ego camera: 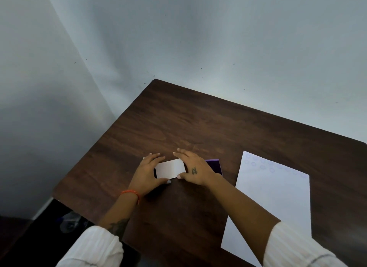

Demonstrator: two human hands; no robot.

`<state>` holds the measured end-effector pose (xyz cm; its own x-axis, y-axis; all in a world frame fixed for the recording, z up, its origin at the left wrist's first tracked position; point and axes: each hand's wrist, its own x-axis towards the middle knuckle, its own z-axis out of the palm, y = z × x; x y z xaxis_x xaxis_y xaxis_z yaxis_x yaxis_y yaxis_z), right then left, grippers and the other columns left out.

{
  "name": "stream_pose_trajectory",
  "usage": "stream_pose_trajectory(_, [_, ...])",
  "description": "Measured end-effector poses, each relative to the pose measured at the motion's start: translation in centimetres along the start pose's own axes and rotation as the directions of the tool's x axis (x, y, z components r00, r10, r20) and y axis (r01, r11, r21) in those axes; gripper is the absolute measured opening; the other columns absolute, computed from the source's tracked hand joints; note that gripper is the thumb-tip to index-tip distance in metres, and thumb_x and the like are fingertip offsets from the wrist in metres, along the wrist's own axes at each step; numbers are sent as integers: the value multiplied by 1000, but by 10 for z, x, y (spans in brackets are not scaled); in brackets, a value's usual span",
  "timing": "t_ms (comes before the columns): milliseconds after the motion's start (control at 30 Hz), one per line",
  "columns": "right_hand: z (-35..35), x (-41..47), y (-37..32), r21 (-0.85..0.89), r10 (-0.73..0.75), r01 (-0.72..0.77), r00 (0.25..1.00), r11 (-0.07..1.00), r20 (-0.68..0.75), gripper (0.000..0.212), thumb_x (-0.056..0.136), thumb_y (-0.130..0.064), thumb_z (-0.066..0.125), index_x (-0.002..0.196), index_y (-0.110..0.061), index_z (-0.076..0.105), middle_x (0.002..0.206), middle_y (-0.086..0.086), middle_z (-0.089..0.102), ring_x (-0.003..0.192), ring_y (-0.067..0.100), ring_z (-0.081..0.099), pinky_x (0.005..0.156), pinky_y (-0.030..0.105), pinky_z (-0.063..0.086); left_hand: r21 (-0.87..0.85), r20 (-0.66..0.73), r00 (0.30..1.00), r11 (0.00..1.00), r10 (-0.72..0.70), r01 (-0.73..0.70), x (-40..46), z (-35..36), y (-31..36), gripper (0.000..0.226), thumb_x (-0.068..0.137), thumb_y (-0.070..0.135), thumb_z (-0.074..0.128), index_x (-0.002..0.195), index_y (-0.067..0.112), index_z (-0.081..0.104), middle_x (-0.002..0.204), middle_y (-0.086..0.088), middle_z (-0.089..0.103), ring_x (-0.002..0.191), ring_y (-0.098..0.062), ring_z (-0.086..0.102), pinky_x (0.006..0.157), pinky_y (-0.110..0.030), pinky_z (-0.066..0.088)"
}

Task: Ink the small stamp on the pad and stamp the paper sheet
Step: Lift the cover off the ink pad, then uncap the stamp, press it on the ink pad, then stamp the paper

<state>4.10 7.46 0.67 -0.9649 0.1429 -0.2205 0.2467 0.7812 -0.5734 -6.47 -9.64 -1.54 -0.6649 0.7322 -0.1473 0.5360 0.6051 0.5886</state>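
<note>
While both hands close in on it from either side, a small white rectangular lid or case [170,168] lies flat on the dark wooden table [178,119], its long axis running left to right and tilted slightly up toward the right. The left hand [148,172] cups the lid's left end, fingers spread and lightly curled along the far edge, thumb against the near edge. The right hand [193,170] does the same at the lid's right end, fingers stretched flat over the far edge and thumb tip touching the near right corner; each hand is partly open, gripping only the lid's edges. Whether the lid is lifted or resting cannot be told.

Just right of the lid, partly hidden under the right hand, sits a purple ink pad [215,165], a squarish tray with a dark inner face. The small stamp itself cannot be made out.

Further right of the lid, well apart from the pad, the paper sheet [274,203] lies flat, its long axis running from the near edge of the table away toward the far side, leaning slightly right. Faint round purple marks [272,169] line its far end in rows.

An orange band [131,193] circles the left wrist, and white sleeves [93,249] cover both forearms.
</note>
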Motion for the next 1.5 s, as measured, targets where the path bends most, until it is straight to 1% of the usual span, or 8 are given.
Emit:
stream_pose_trajectory(233, [-33,-41,22,201,125,-60,936,978,-330,58,80,-31,67,132,-26,42,145,2,42,135,18,33,105,28,20,-113,-79,983,978,165,-173,0,11,64,76,68,32,78,133,29,40,146,4,36,134,-16,29,108,-32,25])
stream_pose_trajectory(467, [-33,-104,43,342,284,-120,828,932,-484,49,77,-31,70,122,-20,55,127,6,60,115,19,55,92,23,42,-172,2,967,952,256,-252,-13,50,109,73,70,28,76,133,26,40,141,0,44,126,-15,42,105,-27,36])
stream_pose_trajectory(600, [-11,-133,48,404,306,-99,818,909,-487,44,74,-31,73,115,-20,61,110,-10,60,95,3,56,77,4,40,-194,91,966,956,240,-220,-24,75,116,67,72,24,74,131,26,42,136,-1,48,118,-13,48,99,-28,44])
stream_pose_trajectory(800, [13,-144,48,386,286,-96,833,918,-473,19,81,-31,66,96,-19,69,94,2,73,79,5,63,70,6,47,-204,127,973,965,192,-164,-32,97,124,41,77,22,70,116,19,57,119,-4,60,105,-14,55,93,-23,43])
stream_pose_trajectory(967, [23,-140,50,374,363,-203,827,905,-429,21,82,-25,65,93,-7,69,91,13,72,79,21,65,74,17,47,-190,103,982,972,158,-136,-34,106,128,29,81,19,65,110,15,62,113,-8,64,104,-18,57,93,-24,39])
stream_pose_trajectory(1200, [16,-138,51,448,355,-135,817,884,-455,18,82,-20,66,89,-3,69,85,17,71,75,22,65,69,16,48,-266,53,988,956,144,-125,-34,103,132,28,80,19,67,107,15,63,109,-7,66,95,-12,58,87,-18,42])
stream_pose_trajectory(1400, [9,-136,50,582,428,-94,772,808,-470,14,76,-21,72,88,-15,68,81,-5,67,70,4,63,65,1,47,-366,-11,994,925,104,-101,-32,96,137,27,78,18,70,104,17,64,104,-4,68,92,-11,60,88,-21,47])
stream_pose_trajectory(1500, [9,-136,49,624,460,-105,770,774,-442,14,74,-30,73,85,-24,66,79,-10,68,73,5,66,66,7,51,-360,-27,993,926,115,-117,-32,95,139,25,77,20,70,101,17,64,101,-4,69,90,-11,61,88,-24,50])
